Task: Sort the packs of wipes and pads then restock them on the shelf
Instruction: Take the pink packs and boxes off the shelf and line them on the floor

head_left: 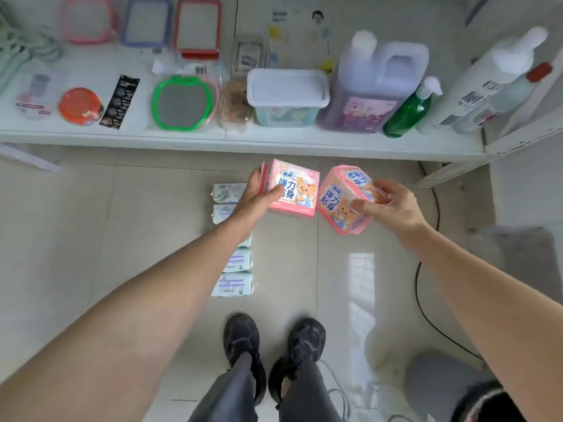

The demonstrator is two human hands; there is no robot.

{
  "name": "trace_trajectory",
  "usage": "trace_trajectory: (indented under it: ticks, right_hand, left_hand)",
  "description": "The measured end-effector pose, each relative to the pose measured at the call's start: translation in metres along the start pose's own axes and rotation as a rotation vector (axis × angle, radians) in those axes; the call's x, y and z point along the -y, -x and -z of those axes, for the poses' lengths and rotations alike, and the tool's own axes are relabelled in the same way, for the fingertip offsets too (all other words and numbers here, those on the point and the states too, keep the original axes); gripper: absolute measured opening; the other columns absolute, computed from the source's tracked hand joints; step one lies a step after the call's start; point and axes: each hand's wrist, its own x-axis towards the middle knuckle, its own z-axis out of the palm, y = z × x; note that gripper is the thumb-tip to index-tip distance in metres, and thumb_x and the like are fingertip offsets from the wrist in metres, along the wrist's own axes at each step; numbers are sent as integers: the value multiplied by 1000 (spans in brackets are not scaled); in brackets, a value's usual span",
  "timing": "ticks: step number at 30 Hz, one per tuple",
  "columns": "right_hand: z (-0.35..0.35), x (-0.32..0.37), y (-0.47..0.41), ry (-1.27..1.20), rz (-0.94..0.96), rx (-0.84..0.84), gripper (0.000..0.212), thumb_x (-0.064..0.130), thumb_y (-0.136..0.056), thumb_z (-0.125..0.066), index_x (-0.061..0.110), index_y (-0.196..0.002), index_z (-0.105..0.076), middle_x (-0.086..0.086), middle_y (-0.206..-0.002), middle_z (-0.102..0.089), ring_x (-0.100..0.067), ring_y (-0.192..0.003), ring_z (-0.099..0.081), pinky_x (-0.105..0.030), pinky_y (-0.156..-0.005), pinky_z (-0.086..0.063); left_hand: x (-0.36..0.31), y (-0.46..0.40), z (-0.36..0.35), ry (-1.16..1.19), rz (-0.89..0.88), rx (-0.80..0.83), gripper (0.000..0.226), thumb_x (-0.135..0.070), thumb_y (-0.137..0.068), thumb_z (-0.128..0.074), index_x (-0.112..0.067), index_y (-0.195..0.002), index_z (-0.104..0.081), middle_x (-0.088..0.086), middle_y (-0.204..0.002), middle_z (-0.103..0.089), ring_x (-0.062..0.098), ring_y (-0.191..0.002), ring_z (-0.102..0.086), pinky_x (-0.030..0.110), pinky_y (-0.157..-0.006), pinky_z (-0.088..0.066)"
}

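Observation:
My left hand (259,196) grips a pink pack of pads (297,185) with a bear print, held upright just below the shelf edge. My right hand (387,205) holds a second pink pack of pads (338,205), tilted, right beside the first. Both packs hang in the air above the floor. Below my left forearm a column of several pale green-white packs of wipes (233,284) lies on the tiled floor, partly hidden by the arm. The white shelf (274,143) runs across the view in front of me.
The shelf holds framed mirrors (182,102), an orange lid (79,105), a lidded plastic box (288,95), a purple detergent jug (374,86), a green bottle (408,112) and white bottles (487,83). My two shoes (274,342) stand on the tiles. A black cable (420,300) runs at right.

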Motion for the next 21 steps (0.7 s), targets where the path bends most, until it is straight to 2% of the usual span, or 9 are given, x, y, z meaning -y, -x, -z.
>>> trace_trajectory:
  ticks: [3,7,9,11,13,15,18,21]
  right_hand:
    - [-24,-56,-38,-6,-15,-5,73,40,-49,-91,24,-115,-63,6,-102,-69,-12,-92,-68,-30,-82,-55]
    - [-53,-122,-84,-23,-17,-11,65,27,-59,-91,23,-116,-59,9,-98,-66,-7,-85,-65,-22,-75,-50]
    - [-66,-152,-107,-22,-5,-25,65,23,-61,-91,24,-116,-58,11,-95,-64,-6,-83,-64,-22,-74,-50]
    - [-77,-180,-130,-29,3,-22,65,20,-61,-91,24,-116,-56,12,-94,-63,-5,-81,-64,-22,-72,-51]
    - [-87,-202,-152,-49,8,-20,63,15,-63,-90,24,-114,-54,14,-93,-62,-2,-78,-63,-17,-66,-49]
    - [-93,-222,-174,-44,31,-25,60,10,-64,-89,22,-112,-54,15,-91,-59,0,-75,-61,-14,-62,-48]
    - [-99,-244,-203,-35,39,-4,66,7,-61,-89,23,-114,-53,13,-97,-57,-2,-80,-60,-15,-64,-46]
    - [-103,-261,-225,-30,51,65,78,4,-55,-91,24,-121,-53,5,-114,-57,-10,-96,-60,-22,-74,-49]
  left_hand:
    - [50,-48,-9,-37,30,36,69,-29,-79,-72,-38,-138,-36,-10,-124,-63,12,-110,-62,31,-88,-45]
    - [111,-112,-24,-79,31,94,68,-16,-76,-73,-36,-134,-43,-7,-113,-69,13,-99,-66,27,-79,-49]
    - [141,-146,-31,-98,35,115,76,-22,-69,-77,-42,-135,-44,-5,-112,-70,16,-103,-66,32,-87,-51]
    - [167,-176,-38,-85,34,120,75,-16,-71,-79,-42,-133,-45,-1,-114,-68,19,-107,-64,37,-95,-51]
    - [189,-205,-46,-84,5,118,73,-11,-75,-78,-42,-131,-43,2,-119,-65,20,-110,-62,37,-97,-51]
    - [202,-232,-56,-99,-57,106,73,-11,-76,-78,-39,-133,-42,-1,-123,-62,17,-112,-60,32,-96,-50]
    - [216,-270,-69,-107,-144,93,75,-11,-76,-79,-34,-138,-42,-3,-127,-58,15,-112,-58,28,-89,-52]
    - [228,-296,-79,-129,-218,97,75,-16,-72,-80,-41,-133,-43,-5,-124,-61,14,-111,-61,38,-92,-54]
